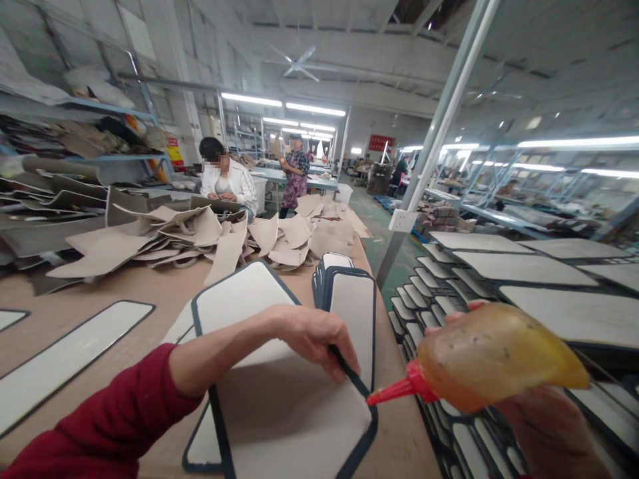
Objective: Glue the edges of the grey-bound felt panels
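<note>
Head view: what is under the hands?

Item one, a pale panel [299, 426] with dark edging [368, 436], lower centre of the frame. Item two, an amber bottle [499, 352] with a red nozzle [397, 389], lower right; its tip meets the edging at the panel's right corner.

State of the hands?

Left hand [314, 336]: fingers closed over the panel's right edge, pinching the edging. Right hand [549, 432]: curled around the bottle; how hard it squeezes, cannot tell.

Done and outstanding?

Edging lies along the visible sides. The right corner, under the nozzle, looks to be the spot in hand, so this panel is judged unfinished. Its near end leaves the frame: not recorded. Whether the edging is stuck down, cannot tell.

Other stock?

One stack of edged panels [352, 313], just beyond the left hand; one long panel [80, 352], left of the frame; many racked panels [544, 269], right. All appear edged; finished or waiting, cannot tell.
</note>
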The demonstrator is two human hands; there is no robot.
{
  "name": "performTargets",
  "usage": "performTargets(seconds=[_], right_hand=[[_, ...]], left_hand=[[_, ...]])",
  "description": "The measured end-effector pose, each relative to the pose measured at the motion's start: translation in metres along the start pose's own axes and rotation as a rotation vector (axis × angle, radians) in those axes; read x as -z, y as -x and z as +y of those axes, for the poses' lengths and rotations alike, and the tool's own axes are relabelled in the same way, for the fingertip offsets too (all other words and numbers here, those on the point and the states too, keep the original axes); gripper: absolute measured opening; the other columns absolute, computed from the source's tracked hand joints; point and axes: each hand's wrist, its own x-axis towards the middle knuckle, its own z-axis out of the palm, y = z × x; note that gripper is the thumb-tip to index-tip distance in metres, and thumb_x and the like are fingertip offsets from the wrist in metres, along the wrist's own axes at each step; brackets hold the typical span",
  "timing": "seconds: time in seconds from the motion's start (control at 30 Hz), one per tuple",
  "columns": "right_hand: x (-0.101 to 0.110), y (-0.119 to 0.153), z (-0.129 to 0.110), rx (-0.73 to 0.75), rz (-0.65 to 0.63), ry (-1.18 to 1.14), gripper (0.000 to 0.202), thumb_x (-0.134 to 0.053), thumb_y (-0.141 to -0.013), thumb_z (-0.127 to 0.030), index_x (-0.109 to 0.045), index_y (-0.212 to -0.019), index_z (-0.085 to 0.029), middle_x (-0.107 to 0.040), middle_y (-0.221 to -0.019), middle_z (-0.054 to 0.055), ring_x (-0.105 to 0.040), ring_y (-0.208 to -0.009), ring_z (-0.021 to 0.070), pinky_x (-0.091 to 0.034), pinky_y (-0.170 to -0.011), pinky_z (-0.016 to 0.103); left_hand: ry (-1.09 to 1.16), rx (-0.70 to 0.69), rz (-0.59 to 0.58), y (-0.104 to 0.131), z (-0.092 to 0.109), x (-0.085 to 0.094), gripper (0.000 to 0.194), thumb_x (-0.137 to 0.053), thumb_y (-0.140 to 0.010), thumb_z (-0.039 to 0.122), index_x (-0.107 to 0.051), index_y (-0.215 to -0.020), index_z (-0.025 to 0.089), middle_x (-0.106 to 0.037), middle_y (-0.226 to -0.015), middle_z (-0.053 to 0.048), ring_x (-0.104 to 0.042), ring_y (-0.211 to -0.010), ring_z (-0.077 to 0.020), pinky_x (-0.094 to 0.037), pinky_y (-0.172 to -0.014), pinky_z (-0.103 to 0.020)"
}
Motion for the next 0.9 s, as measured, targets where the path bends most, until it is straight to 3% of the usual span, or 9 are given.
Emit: performTargets(seconds=[0.1, 0.23, 0.33, 0.43, 0.57, 0.7, 0.9], right_hand=[[-0.016, -0.01, 0.002, -0.065, -0.084, -0.031, 0.061, -0.092, -0.053, -0.023, -0.069, -0.107, -0.04, -0.07, -0.105, 0.001, -0.07, -0.091, 0.0273, -0.059, -0.077, 0.039], [-0.044, -0.014, 0.004, -0.031, -0.009, 0.017, 0.061, -0.095, -0.049, -0.038, -0.071, -0.105, -0.032, -0.072, -0.098, 0.004, -0.071, -0.087, 0.0267, -0.058, -0.077, 0.037], [-0.054, -0.016, 0.006, -0.031, -0.047, 0.039, 0.062, -0.094, -0.05, -0.042, -0.071, -0.106, -0.032, -0.073, -0.098, 0.003, -0.071, -0.085, 0.0247, -0.057, -0.077, 0.036], [-0.056, -0.019, 0.008, 0.008, -0.124, 0.072, 0.052, -0.091, -0.057, -0.04, -0.072, -0.104, -0.031, -0.073, -0.098, 0.006, -0.071, -0.082, 0.0262, -0.057, -0.074, 0.038], [-0.054, -0.019, 0.012, 0.019, -0.066, 0.106, 0.054, -0.091, -0.052, -0.04, -0.07, -0.101, -0.03, -0.072, -0.097, 0.009, -0.071, -0.081, 0.0305, -0.056, -0.077, 0.045], [-0.054, -0.013, 0.013, -0.044, -0.066, 0.054, 0.059, -0.092, -0.05, -0.036, -0.069, -0.104, -0.033, -0.071, -0.095, 0.004, -0.071, -0.083, 0.0275, -0.054, -0.082, 0.043], [-0.056, -0.011, 0.009, -0.026, -0.117, -0.014, 0.05, -0.085, -0.061, -0.049, -0.07, -0.105, -0.031, -0.07, -0.09, 0.006, -0.071, -0.081, 0.0281, -0.057, -0.069, 0.042]], left_hand=[[0.09, -0.027, -0.051, 0.005, -0.003, 0.003, 0.027, -0.07, -0.079, 0.012, -0.077, -0.104, 0.007, -0.077, -0.091, -0.009, -0.07, -0.081, -0.0196, -0.05, -0.068, -0.019], [0.211, -0.052, -0.118, 0.01, -0.006, 0.003, 0.025, -0.069, -0.077, 0.01, -0.078, -0.1, 0.007, -0.077, -0.09, -0.007, -0.07, -0.087, -0.0222, -0.052, -0.073, -0.02], [0.262, -0.061, -0.152, 0.013, -0.007, 0.004, 0.024, -0.069, -0.076, 0.01, -0.078, -0.099, 0.006, -0.077, -0.09, -0.007, -0.07, -0.09, -0.0231, -0.053, -0.077, -0.021], [0.292, -0.056, -0.181, 0.015, -0.008, 0.004, 0.024, -0.07, -0.076, 0.009, -0.078, -0.098, 0.006, -0.077, -0.09, -0.007, -0.07, -0.093, -0.024, -0.053, -0.082, -0.022], [0.31, -0.038, -0.213, 0.015, -0.011, 0.003, 0.026, -0.072, -0.074, 0.009, -0.078, -0.099, 0.008, -0.078, -0.092, -0.005, -0.071, -0.095, -0.024, -0.052, -0.087, -0.023], [0.302, -0.055, -0.208, 0.016, -0.013, 0.001, 0.025, -0.072, -0.073, 0.008, -0.078, -0.098, 0.008, -0.078, -0.091, -0.005, -0.071, -0.094, -0.0239, -0.053, -0.085, -0.023], [0.329, -0.088, -0.183, 0.022, -0.013, 0.003, 0.027, -0.077, -0.07, 0.01, -0.079, -0.097, 0.009, -0.078, -0.089, -0.004, -0.072, -0.091, -0.0243, -0.054, -0.083, -0.023]])
